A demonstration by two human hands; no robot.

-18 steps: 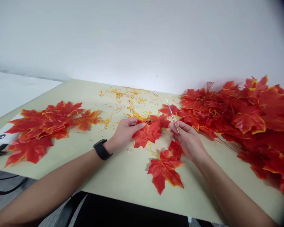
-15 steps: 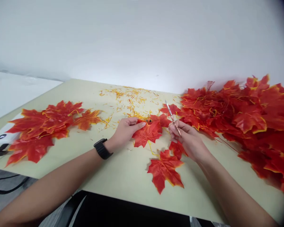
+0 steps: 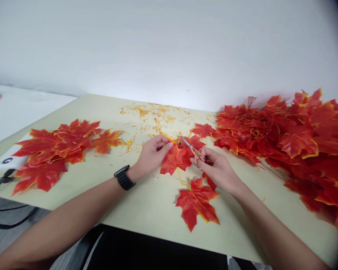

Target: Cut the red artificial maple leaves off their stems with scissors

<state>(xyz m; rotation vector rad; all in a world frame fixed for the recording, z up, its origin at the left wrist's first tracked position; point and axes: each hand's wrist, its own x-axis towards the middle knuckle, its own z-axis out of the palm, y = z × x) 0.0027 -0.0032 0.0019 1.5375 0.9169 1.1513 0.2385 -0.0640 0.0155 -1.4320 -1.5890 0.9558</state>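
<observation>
My left hand [image 3: 155, 150] pinches the upper left edge of a red artificial maple leaf [image 3: 176, 159] between thumb and fingers. In my right hand [image 3: 218, 165] is a small pair of scissors [image 3: 189, 145] with rose-gold handles. Its silver blades point up and left over the leaf's upper side, slightly apart. Whether they touch the leaf I cannot tell. A yellow stem runs down from the held leaf to a lower red maple leaf [image 3: 196, 204] lying on the table. Other red leaves lie behind the scissors and partly under my right hand.
A large heap of red leaves [image 3: 298, 142] covers the table's right side. Several leaves [image 3: 56, 144] lie at the left over a white device [image 3: 9, 159] with a black cable [image 3: 5, 178]. Yellow trimmings [image 3: 154, 116] are scattered towards the wall.
The scissors have swung from pointing upward to pointing left, and their blades now lie over the held leaf. My right hand has turned and moved slightly left.
</observation>
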